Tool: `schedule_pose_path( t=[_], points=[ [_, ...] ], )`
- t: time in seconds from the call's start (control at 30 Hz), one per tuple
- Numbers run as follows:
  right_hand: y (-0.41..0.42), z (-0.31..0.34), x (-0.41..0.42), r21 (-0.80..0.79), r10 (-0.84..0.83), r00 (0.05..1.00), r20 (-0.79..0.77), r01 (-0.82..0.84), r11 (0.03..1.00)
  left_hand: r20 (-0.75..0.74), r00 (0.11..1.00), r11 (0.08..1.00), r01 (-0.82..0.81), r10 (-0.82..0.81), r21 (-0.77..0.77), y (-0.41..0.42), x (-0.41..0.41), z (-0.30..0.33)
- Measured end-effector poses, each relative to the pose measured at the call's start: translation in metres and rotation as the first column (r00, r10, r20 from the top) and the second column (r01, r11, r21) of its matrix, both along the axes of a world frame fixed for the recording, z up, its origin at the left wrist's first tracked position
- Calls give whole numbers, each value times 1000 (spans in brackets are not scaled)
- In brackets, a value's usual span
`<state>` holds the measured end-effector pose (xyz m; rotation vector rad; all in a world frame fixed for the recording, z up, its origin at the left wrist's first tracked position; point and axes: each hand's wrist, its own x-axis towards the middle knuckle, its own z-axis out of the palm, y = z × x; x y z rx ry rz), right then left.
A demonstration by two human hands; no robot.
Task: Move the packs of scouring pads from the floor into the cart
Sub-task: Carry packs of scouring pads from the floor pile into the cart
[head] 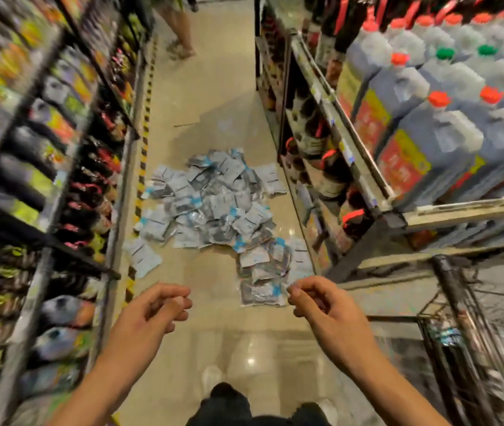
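Nearest the camera, the person's dark trousers (229, 404) show at the bottom edge, with both bare forearms reaching forward over the glossy floor (244, 348). The left hand (155, 315) has its fingers (180, 295) loosely curled together and holds nothing; the right hand (318, 305) likewise has its fingers curled inward around nothing, its fingertips just over the nearest pack. To the right stands the wire cart (466, 333), a few packs visible inside it. Ahead of the hands, the packs of scouring pads (210, 204) lie in a loose heap across the aisle floor, a smaller stack nearest the right hand. Blurred shelves line both sides, with large jugs (441, 142) on the right. Farther down the aisle, another person's legs (176, 29) stand.
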<state>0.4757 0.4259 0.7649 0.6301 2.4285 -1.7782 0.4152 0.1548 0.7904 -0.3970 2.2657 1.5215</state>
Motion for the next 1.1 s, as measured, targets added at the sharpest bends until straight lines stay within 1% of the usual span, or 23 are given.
schedule_pose_path(
  t=[0.1,0.2,0.33,0.43,0.5,0.6,0.73,0.9,0.97,1.1],
  points=[
    [-61,-6,-35,35,79,996,27,-80,996,34,996,996,-85,86,-12,-67,-21,2],
    [-111,-8,-71,23,123,992,40,-124,992,15,994,992,-111,112,-56,-120,-51,1],
    [-157,-10,-116,44,186,980,66,-189,981,-7,992,990,-127,127,-58,-164,-95,-5],
    [-173,-14,-148,76,244,964,104,-252,965,-3,989,989,-146,146,-34,-181,-123,-14],
    [-176,-20,-171,85,250,958,141,-263,961,9,987,986,-163,163,-26,-189,-141,-20],
    [-182,-29,-211,56,234,957,169,-247,967,36,980,981,-194,195,-24,-199,-168,-30],
    [-198,-43,-285,9,251,950,185,-257,966,77,964,967,-253,255,-42,-214,-215,-45],
    [-217,-52,-381,-50,268,946,183,-263,963,153,937,949,-312,315,-45,-223,-291,-49],
    [-224,-55,-418,-52,305,935,180,-301,952,146,938,950,-309,314,-53,-223,-327,-48],
    [-236,-59,-484,-45,361,912,196,-360,932,124,960,968,-248,252,-48,-225,-400,-53]
  ],
)
